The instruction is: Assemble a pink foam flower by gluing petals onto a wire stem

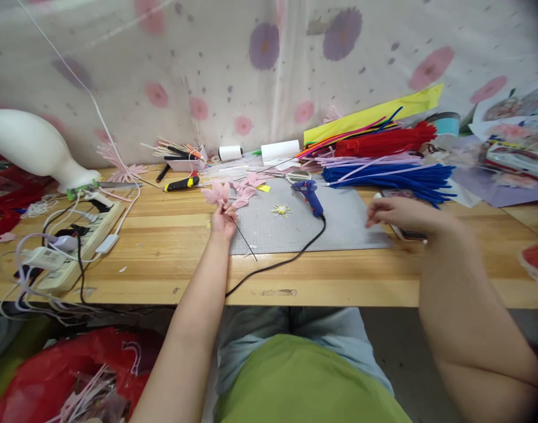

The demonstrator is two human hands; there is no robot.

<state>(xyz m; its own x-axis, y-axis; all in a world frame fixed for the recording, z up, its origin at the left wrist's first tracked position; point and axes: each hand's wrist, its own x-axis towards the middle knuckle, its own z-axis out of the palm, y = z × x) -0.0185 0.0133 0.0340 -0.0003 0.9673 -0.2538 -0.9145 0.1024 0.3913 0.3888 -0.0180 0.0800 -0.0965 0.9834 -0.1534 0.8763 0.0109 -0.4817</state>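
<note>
My left hand [224,220] is closed on the thin wire stem of a pink pipe-cleaner flower [217,192], held at the left edge of the grey cutting mat [343,220]. The dark wire trails down from the hand across the mat. My right hand [394,212] rests at the mat's right edge, fingers curled downward over a phone [410,234] lying on the table; nothing shows in its grasp. A blue glue gun [309,194] lies on the mat between the hands, its black cord running toward me. A small yellow flower centre [281,210] lies by it.
Bundles of blue pipe cleaners [392,176] and red pipe cleaners [383,143] lie at the back right. A power strip [81,244] with plugs and cables sits at the left, near a white lamp [35,147]. A yellow-black utility knife [181,184], scissors [295,175] and white rolls [280,150] lie behind the mat.
</note>
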